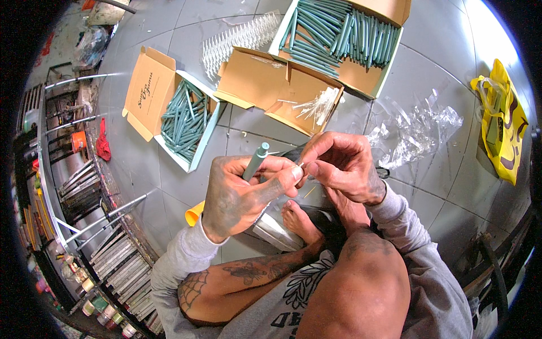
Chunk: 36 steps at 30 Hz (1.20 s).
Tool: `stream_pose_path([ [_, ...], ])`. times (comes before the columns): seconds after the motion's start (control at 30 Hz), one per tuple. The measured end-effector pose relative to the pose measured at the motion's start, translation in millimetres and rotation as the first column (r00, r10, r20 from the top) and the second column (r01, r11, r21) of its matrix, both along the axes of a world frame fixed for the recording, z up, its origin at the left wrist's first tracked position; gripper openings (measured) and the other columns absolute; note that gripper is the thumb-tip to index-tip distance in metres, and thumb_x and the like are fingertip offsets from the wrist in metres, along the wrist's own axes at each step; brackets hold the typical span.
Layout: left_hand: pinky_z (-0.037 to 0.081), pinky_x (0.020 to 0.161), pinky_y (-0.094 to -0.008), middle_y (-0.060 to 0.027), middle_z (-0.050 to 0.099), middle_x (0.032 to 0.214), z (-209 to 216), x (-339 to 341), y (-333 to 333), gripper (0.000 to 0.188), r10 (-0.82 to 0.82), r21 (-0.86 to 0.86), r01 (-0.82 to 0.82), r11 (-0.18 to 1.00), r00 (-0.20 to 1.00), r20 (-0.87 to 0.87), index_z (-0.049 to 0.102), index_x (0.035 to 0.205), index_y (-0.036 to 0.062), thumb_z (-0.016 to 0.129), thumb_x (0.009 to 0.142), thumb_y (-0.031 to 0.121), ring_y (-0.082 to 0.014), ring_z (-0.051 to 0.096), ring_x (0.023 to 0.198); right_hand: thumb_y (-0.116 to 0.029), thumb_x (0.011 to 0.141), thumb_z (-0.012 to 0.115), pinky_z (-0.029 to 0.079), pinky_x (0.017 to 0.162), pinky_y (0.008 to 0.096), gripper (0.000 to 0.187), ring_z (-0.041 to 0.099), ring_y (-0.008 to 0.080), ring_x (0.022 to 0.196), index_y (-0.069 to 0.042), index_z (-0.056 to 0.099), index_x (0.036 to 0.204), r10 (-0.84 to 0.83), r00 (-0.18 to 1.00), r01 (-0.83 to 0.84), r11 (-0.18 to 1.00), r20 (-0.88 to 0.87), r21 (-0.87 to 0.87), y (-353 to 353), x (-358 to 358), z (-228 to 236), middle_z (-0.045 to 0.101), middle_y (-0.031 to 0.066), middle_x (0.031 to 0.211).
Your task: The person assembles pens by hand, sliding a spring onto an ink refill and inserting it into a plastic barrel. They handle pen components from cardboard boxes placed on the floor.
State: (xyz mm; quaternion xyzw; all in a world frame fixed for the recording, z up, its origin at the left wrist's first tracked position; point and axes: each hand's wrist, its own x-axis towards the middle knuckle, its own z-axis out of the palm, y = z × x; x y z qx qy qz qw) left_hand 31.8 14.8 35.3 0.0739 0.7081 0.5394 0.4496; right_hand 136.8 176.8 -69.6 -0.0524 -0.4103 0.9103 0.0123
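Observation:
My left hand [240, 195] is closed around a dull green pen barrel [256, 163], its round end pointing up past the fingers. The left thumb and forefinger also press together at their tips. There they meet my right hand [344, 166], whose thumb and forefinger pinch a tiny piece too small to name. Beyond the hands, a low cardboard box [271, 110] holds a heap of thin white sticks [319, 106]. To its left, an opened pale-blue box [195, 152] is filled with loose green pen barrels [185, 118]. A larger box [361, 82] at the back holds many more.
Crumpled clear plastic [415, 133] lies on the grey tiles at right, with a yellow bag [501, 121] farther out. A tray of upright white spikes [240, 42] stands behind the boxes. Shelving with metal bars [93, 118] fills the left. A yellow cup-like object [195, 213] is near my left wrist.

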Motion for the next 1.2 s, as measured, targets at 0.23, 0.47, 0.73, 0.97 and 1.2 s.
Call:
stream_pose_path([
  [0.23,0.057,0.071,-0.0259,-0.011,0.071,0.09,7.0,0.6,4.1,0.014,-0.003,-0.052,0.007,0.999,0.998,0.07,0.072,0.099,-0.0083,0.071,0.09,0.003,-0.0139,0.068,0.079,-0.004,0.089,0.07,0.057,0.074,0.03,0.012,0.068,0.0154,0.082,0.005,0.065,0.095,-0.027,1.0,0.027,1.0,-0.012,0.008,-1.2,0.3,-2.8,0.07,0.0101,0.087],
  [0.47,0.057,0.066,-0.0256,-0.012,0.075,0.09,2.0,3.0,-0.5,0.016,-0.205,-0.087,0.187,0.979,0.926,-0.317,0.072,0.1,-0.008,0.072,0.085,-0.001,-0.0118,0.069,0.078,-0.001,0.085,0.072,0.056,0.071,0.0275,0.01,0.067,0.0126,0.079,0.003,0.064,0.089,-0.053,0.999,0.052,0.984,0.003,0.169,0.4,-1.8,8.0,0.07,0.0075,0.082],
  [0.73,0.055,0.065,-0.0259,-0.0071,0.074,0.081,3.5,3.0,4.2,0.014,-0.306,-0.147,0.27,0.952,0.797,-0.521,0.074,0.097,-0.005,0.072,0.09,0.007,-0.0114,0.069,0.073,0.001,0.087,0.069,0.056,0.072,0.0285,0.006,0.068,0.0134,0.078,0.003,0.064,0.089,0.009,1.0,-0.011,0.995,0.023,0.096,5.3,0.0,4.1,0.07,0.0072,0.083],
  [0.97,0.057,0.071,-0.0276,-0.0111,0.071,0.09,-0.4,-1.7,-1.2,0.02,-0.096,0.046,0.096,0.994,0.995,0.004,0.071,0.105,-0.0081,0.068,0.095,0.01,-0.0135,0.066,0.083,0.0,0.091,0.063,0.056,0.077,0.0299,0.011,0.067,0.0151,0.083,0.006,0.065,0.099,0.038,0.999,-0.038,0.999,0.004,-0.031,7.2,2.2,6.7,0.069,0.0095,0.088],
  [1.2,0.057,0.072,-0.028,-0.0114,0.072,0.09,4.5,-3.3,0.1,0.022,-0.13,0.01,0.13,0.992,0.992,0.008,0.071,0.106,-0.0083,0.068,0.096,0.01,-0.0138,0.066,0.082,-0.002,0.091,0.062,0.056,0.076,0.0307,0.012,0.067,0.0159,0.082,0.006,0.066,0.098,0.033,0.999,-0.033,0.999,0.017,0.007,7.4,2.5,8.3,0.069,0.0097,0.087],
])
